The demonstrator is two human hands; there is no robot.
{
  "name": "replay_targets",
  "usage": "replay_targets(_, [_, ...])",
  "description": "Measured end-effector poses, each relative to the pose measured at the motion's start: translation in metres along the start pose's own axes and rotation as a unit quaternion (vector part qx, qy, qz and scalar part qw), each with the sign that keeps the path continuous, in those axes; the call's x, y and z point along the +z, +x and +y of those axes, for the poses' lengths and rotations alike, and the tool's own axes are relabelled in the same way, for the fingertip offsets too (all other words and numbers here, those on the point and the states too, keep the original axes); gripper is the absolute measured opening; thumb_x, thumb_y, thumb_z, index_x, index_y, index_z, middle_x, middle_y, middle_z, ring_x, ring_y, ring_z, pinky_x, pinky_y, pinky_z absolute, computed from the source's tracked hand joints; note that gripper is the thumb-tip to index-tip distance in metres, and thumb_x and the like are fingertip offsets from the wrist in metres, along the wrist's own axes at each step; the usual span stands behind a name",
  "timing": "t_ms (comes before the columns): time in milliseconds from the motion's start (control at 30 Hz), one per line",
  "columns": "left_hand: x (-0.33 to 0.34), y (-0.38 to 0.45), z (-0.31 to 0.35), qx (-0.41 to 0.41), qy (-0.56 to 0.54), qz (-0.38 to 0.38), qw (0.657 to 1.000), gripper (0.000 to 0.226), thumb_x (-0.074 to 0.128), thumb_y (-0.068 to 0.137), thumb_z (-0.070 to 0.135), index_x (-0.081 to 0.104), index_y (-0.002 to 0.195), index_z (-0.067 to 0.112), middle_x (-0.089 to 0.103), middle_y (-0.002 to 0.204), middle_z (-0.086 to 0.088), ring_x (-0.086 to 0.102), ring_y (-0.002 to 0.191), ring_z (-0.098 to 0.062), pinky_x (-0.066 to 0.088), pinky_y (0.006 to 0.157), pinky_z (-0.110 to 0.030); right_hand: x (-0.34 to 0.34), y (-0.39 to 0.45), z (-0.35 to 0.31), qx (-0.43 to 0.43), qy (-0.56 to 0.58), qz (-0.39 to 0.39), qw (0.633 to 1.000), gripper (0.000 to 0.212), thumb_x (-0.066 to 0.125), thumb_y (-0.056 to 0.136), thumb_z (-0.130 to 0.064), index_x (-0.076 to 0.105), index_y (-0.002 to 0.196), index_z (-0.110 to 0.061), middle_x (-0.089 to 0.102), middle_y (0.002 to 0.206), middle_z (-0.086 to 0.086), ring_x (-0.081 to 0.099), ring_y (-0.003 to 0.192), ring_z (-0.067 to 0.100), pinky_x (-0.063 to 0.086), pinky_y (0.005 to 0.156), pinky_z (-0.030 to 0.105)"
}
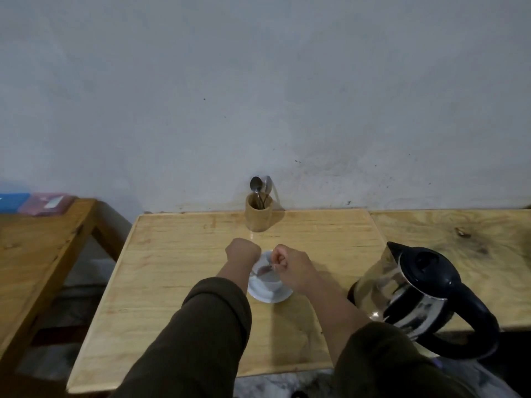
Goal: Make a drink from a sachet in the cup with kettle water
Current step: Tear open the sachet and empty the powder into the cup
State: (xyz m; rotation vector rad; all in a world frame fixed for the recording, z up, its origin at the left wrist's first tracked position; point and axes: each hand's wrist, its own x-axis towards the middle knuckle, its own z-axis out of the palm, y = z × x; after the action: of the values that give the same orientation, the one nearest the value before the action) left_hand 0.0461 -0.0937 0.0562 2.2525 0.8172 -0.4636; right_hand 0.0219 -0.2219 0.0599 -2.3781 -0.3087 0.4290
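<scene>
A white cup [265,284] stands on a white saucer [271,297] in the middle of the light wooden table [178,282]. Just above the cup's mouth is a small reddish sachet [263,270], held between both hands. My left hand [242,251] is closed at the sachet's left end, its fingertips hidden behind the knuckles. My right hand [288,267] pinches the sachet's right end. The steel kettle [413,294], with its black lid and handle, stands to the right of the cup, a hand's width from my right forearm.
A wooden holder [258,215] with spoons [260,186] stands at the table's back edge by the grey wall. A second wooden surface [459,234] adjoins on the right. A darker wooden bench [37,248] lies left, with blue and pink packets [46,203] at its far end.
</scene>
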Motion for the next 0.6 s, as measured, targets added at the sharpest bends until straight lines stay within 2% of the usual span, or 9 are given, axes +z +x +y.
replay_targets(67, [0.004, 0.005, 0.001, 0.001, 0.022, 0.003, 1.0, 0.017, 0.053, 0.089, 0.018, 0.064, 0.096, 0.008, 0.07, 0.105, -0.008, 0.066, 0.097, -0.02, 0.043, 0.067, -0.023, 0.004, 0.004, 0.004, 0.008, -0.019, -0.001, 1.0, 0.017, 0.054, 0.084, -0.004, 0.062, 0.099, -0.006, 0.068, 0.102, 0.01, 0.06, 0.096, 0.024, 0.044, 0.079, 0.025])
replay_targets(133, [0.007, 0.01, 0.002, 0.005, 0.057, 0.005, 0.998, 0.022, 0.05, 0.091, 0.016, 0.064, 0.104, 0.006, 0.068, 0.115, -0.009, 0.064, 0.1, -0.02, 0.046, 0.073, -0.023, 0.01, 0.009, 0.009, 0.033, -0.03, -0.008, 0.999, 0.025, 0.058, 0.08, -0.009, 0.062, 0.105, -0.008, 0.068, 0.11, 0.009, 0.061, 0.103, 0.024, 0.044, 0.081, 0.024])
replay_targets(200, [0.011, 0.014, 0.003, 0.011, 0.077, 0.011, 0.997, 0.029, 0.045, 0.093, 0.016, 0.063, 0.113, 0.005, 0.066, 0.119, -0.008, 0.062, 0.109, -0.019, 0.048, 0.088, -0.023, 0.016, 0.014, 0.015, 0.053, -0.018, -0.006, 0.998, 0.028, 0.069, 0.075, -0.016, 0.062, 0.102, -0.012, 0.069, 0.108, 0.008, 0.063, 0.098, 0.023, 0.045, 0.076, 0.019])
replay_targets(267, [0.014, 0.017, 0.005, 0.008, 0.099, 0.0, 0.995, 0.03, 0.044, 0.094, 0.016, 0.063, 0.114, 0.005, 0.066, 0.118, -0.007, 0.061, 0.111, -0.019, 0.047, 0.093, -0.023, 0.02, 0.017, 0.021, 0.066, 0.015, 0.004, 0.998, 0.032, 0.077, 0.07, -0.019, 0.063, 0.099, -0.013, 0.068, 0.104, 0.009, 0.063, 0.088, 0.021, 0.042, 0.061, 0.006])
replay_targets(333, [0.015, 0.018, 0.009, 0.012, 0.121, -0.016, 0.992, 0.026, 0.044, 0.094, 0.016, 0.063, 0.108, 0.007, 0.066, 0.107, -0.005, 0.061, 0.106, -0.019, 0.047, 0.09, -0.024, 0.021, 0.019, 0.024, 0.066, 0.021, 0.017, 0.997, 0.032, 0.077, 0.072, -0.02, 0.064, 0.1, -0.011, 0.066, 0.103, 0.007, 0.061, 0.087, 0.02, 0.039, 0.059, 0.007])
replay_targets(400, [0.014, 0.018, 0.014, 0.013, 0.112, -0.02, 0.993, 0.022, 0.041, 0.094, 0.018, 0.058, 0.083, 0.01, 0.057, 0.077, -0.001, 0.058, 0.086, -0.016, 0.043, 0.077, -0.024, 0.021, 0.021, 0.028, 0.059, 0.006, 0.026, 0.998, 0.027, 0.072, 0.077, -0.019, 0.065, 0.102, -0.012, 0.067, 0.104, 0.006, 0.063, 0.095, 0.023, 0.041, 0.071, 0.016])
replay_targets(467, [0.014, 0.021, 0.016, 0.005, 0.095, -0.023, 0.995, 0.033, 0.04, 0.094, 0.022, 0.046, 0.064, 0.011, 0.047, 0.064, 0.0, 0.049, 0.069, -0.014, 0.037, 0.073, -0.023, 0.02, 0.022, 0.031, 0.06, 0.012, 0.029, 0.998, 0.021, 0.067, 0.079, -0.016, 0.067, 0.1, -0.013, 0.07, 0.102, 0.007, 0.064, 0.097, 0.024, 0.046, 0.078, 0.023])
replay_targets(533, [0.015, 0.024, 0.017, 0.002, 0.054, -0.04, 0.998, 0.03, 0.043, 0.093, 0.026, 0.049, 0.068, 0.01, 0.057, 0.072, -0.002, 0.056, 0.076, -0.017, 0.041, 0.077, -0.024, 0.016, 0.022, 0.033, 0.067, 0.032, 0.029, 0.997, 0.019, 0.064, 0.081, -0.013, 0.069, 0.1, -0.013, 0.071, 0.103, 0.006, 0.064, 0.095, 0.02, 0.048, 0.08, 0.023])
replay_targets(600, [0.017, 0.027, 0.016, -0.007, -0.01, -0.05, 0.999, 0.03, 0.041, 0.093, 0.03, 0.057, 0.081, 0.007, 0.071, 0.095, -0.007, 0.065, 0.095, -0.023, 0.049, 0.093, -0.028, 0.012, 0.022, 0.035, 0.072, 0.05, 0.032, 0.996, 0.021, 0.061, 0.084, -0.008, 0.07, 0.102, -0.012, 0.071, 0.105, 0.004, 0.059, 0.091, 0.012, 0.041, 0.078, 0.017])
